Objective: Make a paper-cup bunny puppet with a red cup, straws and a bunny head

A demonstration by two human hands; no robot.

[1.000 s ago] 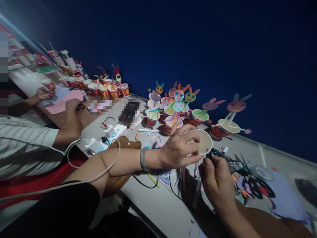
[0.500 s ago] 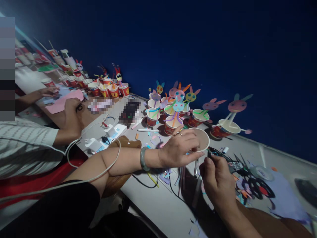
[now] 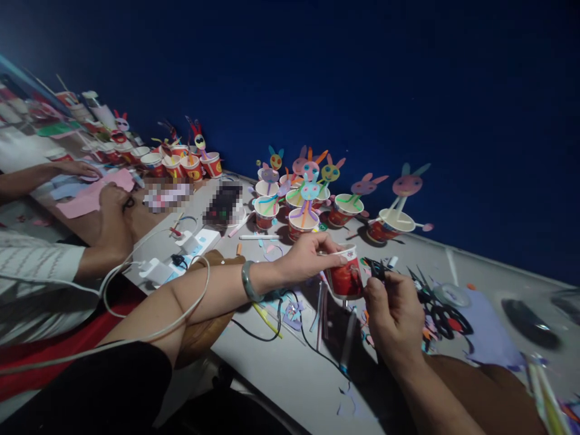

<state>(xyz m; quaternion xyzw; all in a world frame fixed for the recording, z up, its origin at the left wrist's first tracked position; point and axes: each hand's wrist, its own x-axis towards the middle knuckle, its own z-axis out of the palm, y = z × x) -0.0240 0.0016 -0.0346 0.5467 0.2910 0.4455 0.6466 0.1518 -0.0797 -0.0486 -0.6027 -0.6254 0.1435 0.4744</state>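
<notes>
My left hand (image 3: 317, 257), with a jade-like bangle at the wrist, pinches a red paper cup (image 3: 347, 275) by its pale rim. The cup is raised over the table with its printed side towards me. Close to the cup's right side, my right hand (image 3: 396, 305) is closed around a small black tool (image 3: 376, 269). Its pointed end comes out between thumb and fingers, and the rest is hidden. Behind them stand several red cups with paper rabbit heads, among them a pink-faced rabbit (image 3: 408, 184) and a pale blue one (image 3: 310, 188).
Black-handled scissors (image 3: 446, 320), a tape roll (image 3: 453, 296) and purple paper (image 3: 487, 329) lie to the right. On the left are a power strip (image 3: 193, 254), white cables and another person's hand (image 3: 115, 199) beside pink paper (image 3: 97, 196). A blue wall (image 3: 290, 78) rises behind.
The cup has turned from showing its open mouth to showing its red side. My left hand now grips it at the rim. The view has shifted slightly to the right.
</notes>
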